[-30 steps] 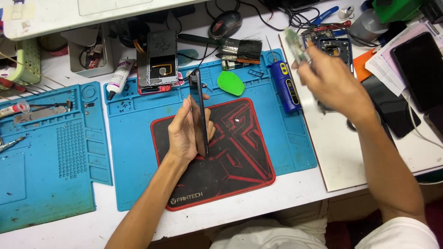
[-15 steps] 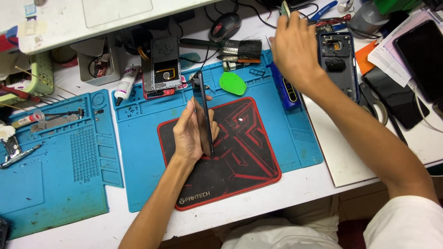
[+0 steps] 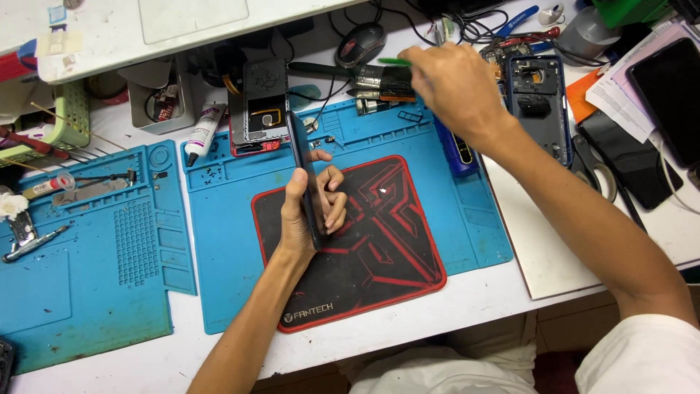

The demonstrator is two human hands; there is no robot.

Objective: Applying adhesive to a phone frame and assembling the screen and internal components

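Observation:
My left hand [image 3: 306, 211] grips a dark phone [image 3: 299, 157] and holds it on its long edge, upright over a black-and-red pad [image 3: 386, 241]. The pad lies on a blue work mat [image 3: 226, 211]. My right hand [image 3: 452, 84] reaches over the mat's back edge and pinches a small green pick [image 3: 392, 62], whose tip sticks out to the left of the fingers. The two hands are well apart.
An opened phone [image 3: 257, 109] lies behind the held one, with a glue tube [image 3: 200, 135] to its left. A dark-blue phone frame [image 3: 536, 102], a black phone [image 3: 671, 95], a mouse [image 3: 361, 40], cables and a second blue mat [image 3: 80, 277] with tools surround the work area.
The green pick that lay on the blue mat is now in my right hand, which came back from the far edge of the table. My left hand still holds the phone upright.

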